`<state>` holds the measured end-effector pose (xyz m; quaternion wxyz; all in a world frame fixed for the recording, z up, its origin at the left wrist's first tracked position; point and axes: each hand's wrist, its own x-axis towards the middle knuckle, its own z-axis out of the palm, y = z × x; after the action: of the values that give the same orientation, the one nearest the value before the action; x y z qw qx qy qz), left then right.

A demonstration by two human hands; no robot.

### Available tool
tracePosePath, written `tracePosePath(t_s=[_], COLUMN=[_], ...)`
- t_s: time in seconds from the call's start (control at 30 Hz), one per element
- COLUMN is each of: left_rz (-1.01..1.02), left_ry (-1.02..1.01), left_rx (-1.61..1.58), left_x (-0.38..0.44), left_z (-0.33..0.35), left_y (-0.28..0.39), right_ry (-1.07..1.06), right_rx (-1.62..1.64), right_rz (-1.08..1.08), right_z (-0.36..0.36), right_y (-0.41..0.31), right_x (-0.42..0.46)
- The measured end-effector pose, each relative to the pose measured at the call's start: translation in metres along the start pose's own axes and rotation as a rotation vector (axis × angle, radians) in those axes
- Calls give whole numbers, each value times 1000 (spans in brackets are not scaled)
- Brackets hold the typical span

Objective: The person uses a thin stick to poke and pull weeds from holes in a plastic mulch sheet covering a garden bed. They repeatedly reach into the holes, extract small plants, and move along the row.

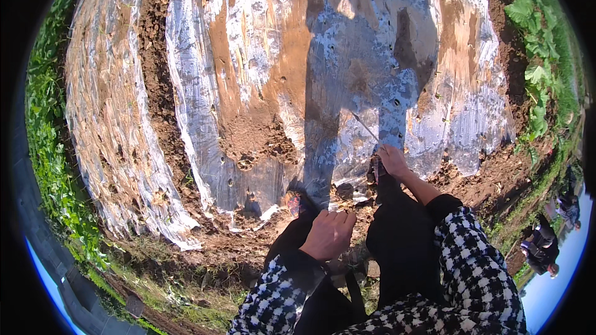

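My right hand (393, 160) grips the end of a thin rod (365, 126), whose far end points up and left over a bed covered with plastic mulch film (256, 46). The film has small holes and brown soil smeared on it. My left hand (328, 235) is curled closed in front of my body, above the near edge of the bed; whether something is inside its fingers cannot be seen. My shadow falls across the film.
A furrow of loose soil (160, 70) runs beside a second film-covered bed (107, 116) on the left. Leafy plants (531, 14) line the right side, others the far left. People (542, 246) are at the lower right. Loose soil lies around my feet.
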<state>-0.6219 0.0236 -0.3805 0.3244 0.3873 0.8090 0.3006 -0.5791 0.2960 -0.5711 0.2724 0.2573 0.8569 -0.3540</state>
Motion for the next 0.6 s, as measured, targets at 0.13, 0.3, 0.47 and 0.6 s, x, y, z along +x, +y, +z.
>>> tracePosePath(t_s=[0.13, 0.3, 0.47, 0.6], left_rz=[-21, -19, 50, 160], left_ry=[48, -34, -363, -492], left_rx=[35, -109, -110, -28], left_x=[-28, -96, -143, -132], left_z=[19, 6, -28, -60], left_y=[33, 110, 193, 224], right_ry=[72, 36, 71, 59], right_rx=[27, 81, -8, 443], right_rz=[-101, 415, 492, 793], right_z=[-50, -126, -149, -140], right_y=[-31, 7, 45, 45], right_x=[-50, -196, -371, -423])
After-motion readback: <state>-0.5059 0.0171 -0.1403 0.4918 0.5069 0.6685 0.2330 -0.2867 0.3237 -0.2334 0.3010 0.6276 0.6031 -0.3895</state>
